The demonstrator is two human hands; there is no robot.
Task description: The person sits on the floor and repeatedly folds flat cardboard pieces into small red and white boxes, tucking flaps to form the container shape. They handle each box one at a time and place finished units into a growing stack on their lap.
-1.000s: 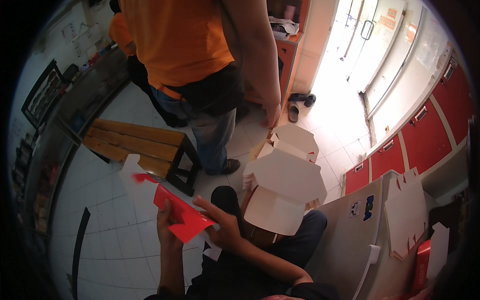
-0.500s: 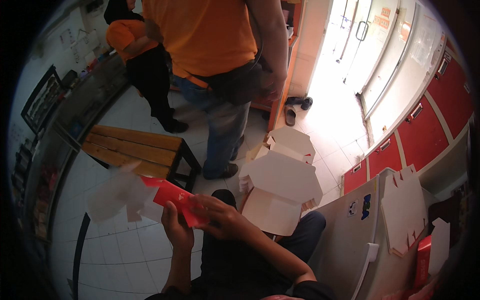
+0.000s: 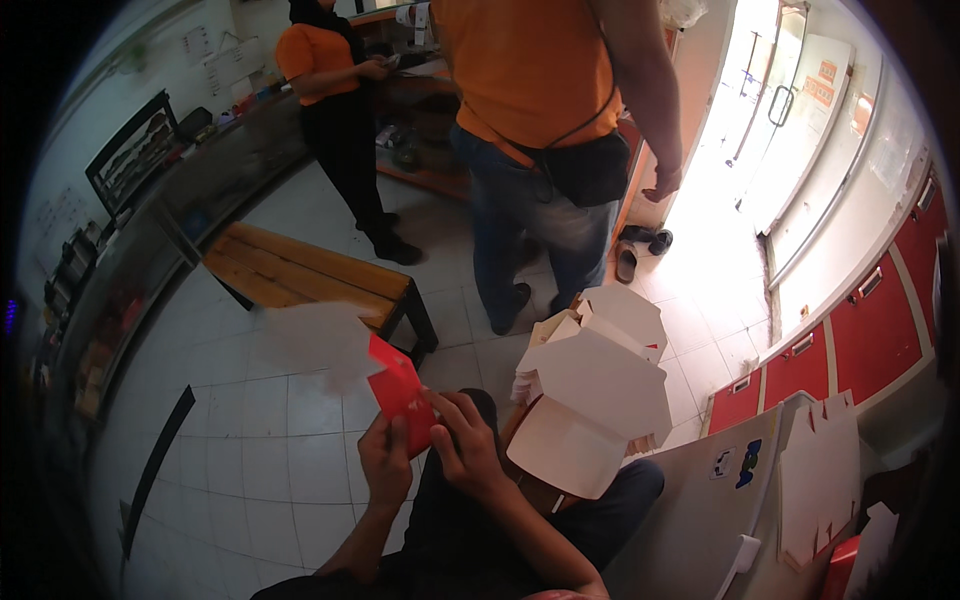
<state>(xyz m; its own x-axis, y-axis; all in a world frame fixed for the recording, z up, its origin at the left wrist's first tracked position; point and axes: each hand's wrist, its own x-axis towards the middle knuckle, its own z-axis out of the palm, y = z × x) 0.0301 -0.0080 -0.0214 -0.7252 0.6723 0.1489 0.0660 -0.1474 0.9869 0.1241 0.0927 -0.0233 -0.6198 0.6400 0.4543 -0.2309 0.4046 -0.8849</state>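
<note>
Both my hands are closed on a red folded cardboard carton in front of my lap. My left hand grips its lower left edge, thumb on the red face. On the right side, the fingers of my right hand press against the same carton. A pale, motion-blurred shape spreads beyond its far end; whether it is a flap of the carton I cannot tell. By my right knee lies a stack of open white cardboard boxes, partly overlapping each other.
A grey-white cabinet at my right bears flat white cartons and a red carton. Ahead stand a wooden bench and two people in orange shirts, one close, one farther. Sandals lie near the doorway.
The carton has turned from slanting sideways to more upright, and my right hand has shifted along its edge. The whole view has swung left. The nearer person's arm now hangs away from the waist bag.
</note>
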